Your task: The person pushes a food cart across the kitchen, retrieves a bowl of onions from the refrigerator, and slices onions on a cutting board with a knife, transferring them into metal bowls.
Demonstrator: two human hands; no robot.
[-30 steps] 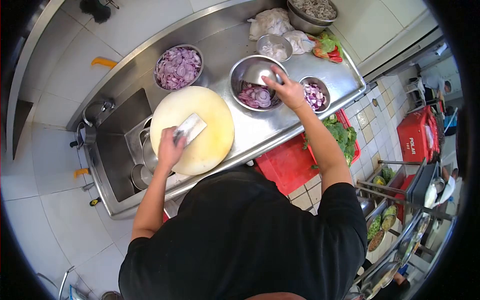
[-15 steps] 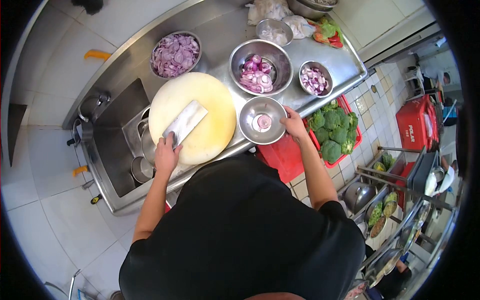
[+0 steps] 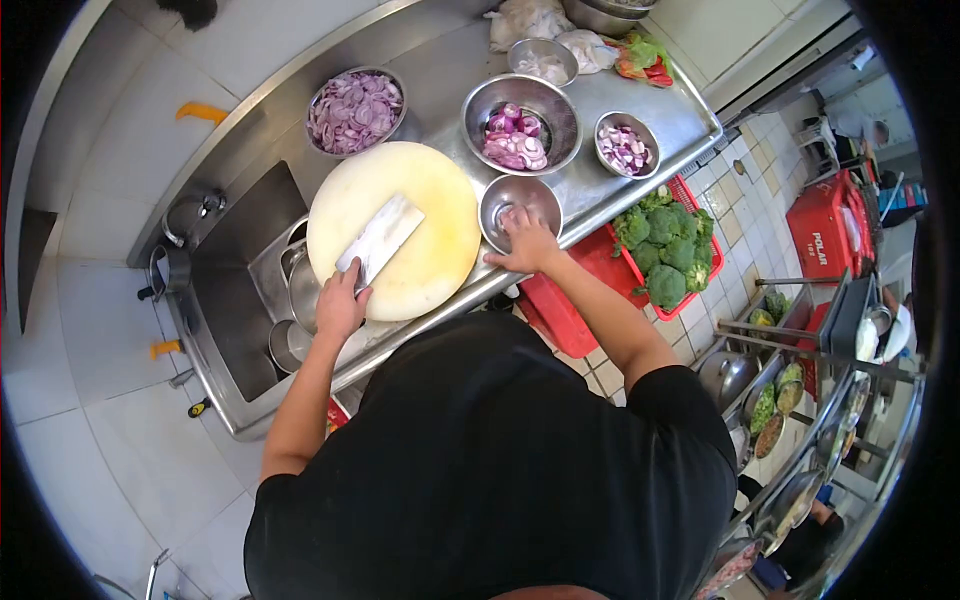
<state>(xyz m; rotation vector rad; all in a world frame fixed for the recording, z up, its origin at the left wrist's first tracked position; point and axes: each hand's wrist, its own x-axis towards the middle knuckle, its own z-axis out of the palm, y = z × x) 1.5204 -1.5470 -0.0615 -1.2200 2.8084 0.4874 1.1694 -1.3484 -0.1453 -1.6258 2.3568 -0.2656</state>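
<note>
My left hand (image 3: 340, 303) is closed round the handle end of a cleaver (image 3: 385, 238). The broad blade lies flat on a thick round cutting board (image 3: 440, 255), pointing away from me to the right. Right of the board, a small steel bowl (image 3: 545, 200) sits near the counter's front edge. My right hand (image 3: 527, 243) reaches over its near rim, fingers inside and thumb spread out to the left. The pink onion slices in the bowl are mostly covered by the fingers. Behind it, a larger steel bowl (image 3: 570, 125) holds purple onions, some whole and some sliced.
Sliced onion fills a steel bowl (image 3: 355, 110) at the back left. A smaller bowl (image 3: 625, 147) holds onion chunks. The sink (image 3: 225, 300) lies left of the board. A red basket of broccoli (image 3: 665, 245) stands right of the counter, with metal shelves (image 3: 790, 345) farther right.
My right hand has left the small bowl's right rim and moved left, with its fingers now inside the bowl. The left hand stays on the cleaver.
</note>
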